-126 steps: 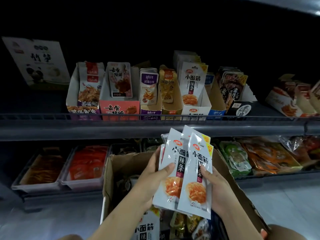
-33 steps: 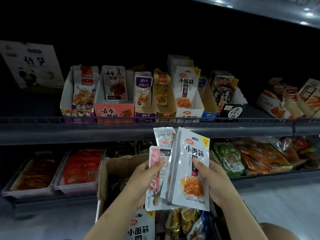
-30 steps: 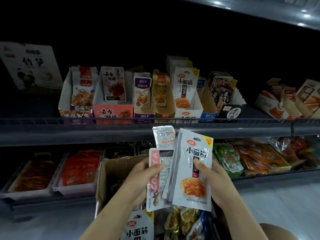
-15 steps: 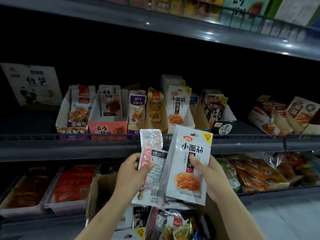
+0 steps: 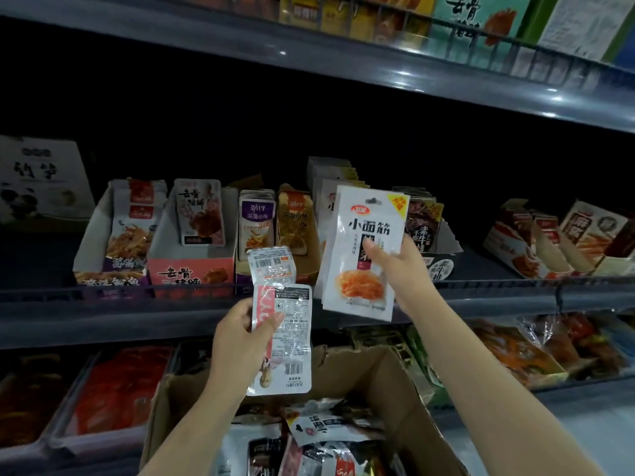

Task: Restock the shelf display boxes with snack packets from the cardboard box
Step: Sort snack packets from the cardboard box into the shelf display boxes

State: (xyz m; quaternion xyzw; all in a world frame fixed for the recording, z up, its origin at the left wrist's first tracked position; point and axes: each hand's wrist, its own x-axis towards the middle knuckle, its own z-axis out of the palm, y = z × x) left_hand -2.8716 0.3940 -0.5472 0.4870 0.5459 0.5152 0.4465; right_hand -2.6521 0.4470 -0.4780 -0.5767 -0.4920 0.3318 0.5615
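Snack packets (image 5: 364, 255) before crowded display boxes (image 5: 192, 269)

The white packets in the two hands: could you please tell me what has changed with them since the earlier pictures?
The right hand has lifted its white packets up and away to the shelf's display boxes. The left hand keeps the two back-facing packets, now apart from the others, above the cardboard box. Both grips are unchanged; the shelf stock looks the same.

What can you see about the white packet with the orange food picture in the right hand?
The white packet is a flat, shiny plastic pouch with black Chinese lettering, a red logo, a yellow corner badge and a picture of orange strips. It is held upright, slightly tilted, before the shelf boxes, pinched by the right hand, with more white packets stacked behind.
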